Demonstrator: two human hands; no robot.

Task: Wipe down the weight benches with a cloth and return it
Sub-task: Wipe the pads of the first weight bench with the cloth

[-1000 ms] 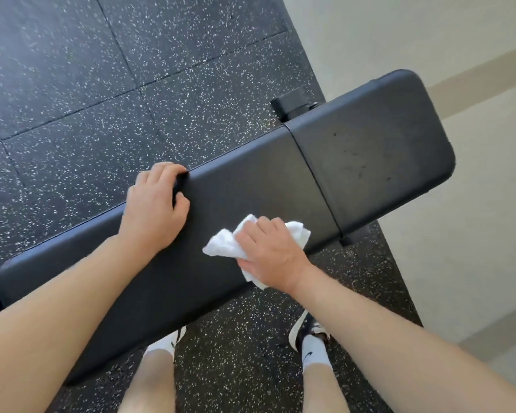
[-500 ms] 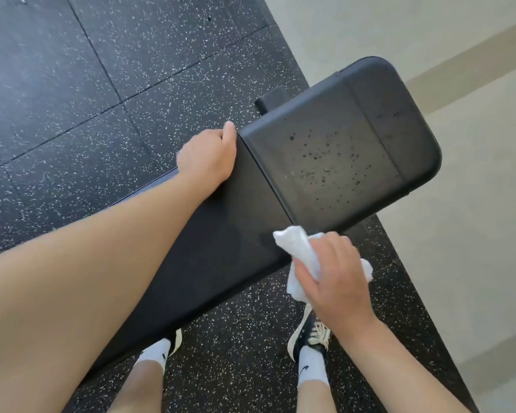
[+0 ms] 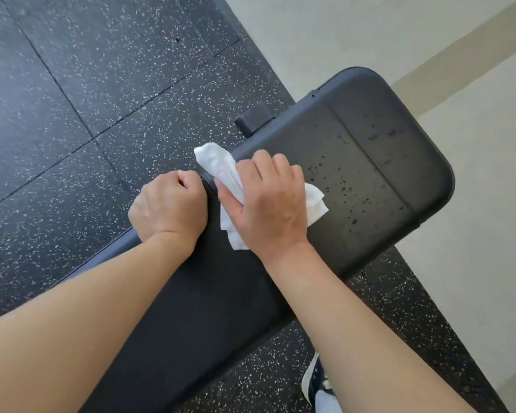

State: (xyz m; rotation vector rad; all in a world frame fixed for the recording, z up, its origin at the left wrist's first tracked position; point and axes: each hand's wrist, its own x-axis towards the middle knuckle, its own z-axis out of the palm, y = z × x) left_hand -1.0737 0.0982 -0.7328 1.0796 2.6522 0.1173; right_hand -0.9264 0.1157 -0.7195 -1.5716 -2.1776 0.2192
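The right hand (image 3: 268,201) was flat down on the white cloth (image 3: 221,165), palm spread over it, thumb tucked along the left edge of the fabric and the fingers lying forward with a slight bend at the knuckles. That grip pressed more than it pinched: the cloth sat trapped between palm and pad, bunched corners poking out past the fingertips at the upper left, below the thumb, and at the right by the little finger. The cloth lay on the black weight bench (image 3: 370,180), right at the seam where the long pad met the shorter seat pad. And the left hand (image 3: 169,205) was just beside it, fingers curled in tight over the far edge of the bench, close to a fist, gripping the pad's rim; whether the fingertips wrapped underneath could not be told. The two hands sat nearly touching. Dark droplets (image 3: 344,186) speckled the seat pad to the right of the cloth, thick near its middle. The bench stood on black speckled rubber floor tiles (image 3: 102,99), its seat end reaching out over a pale floor (image 3: 474,263). A shoe and white sock (image 3: 316,383) peeked out below the right forearm.
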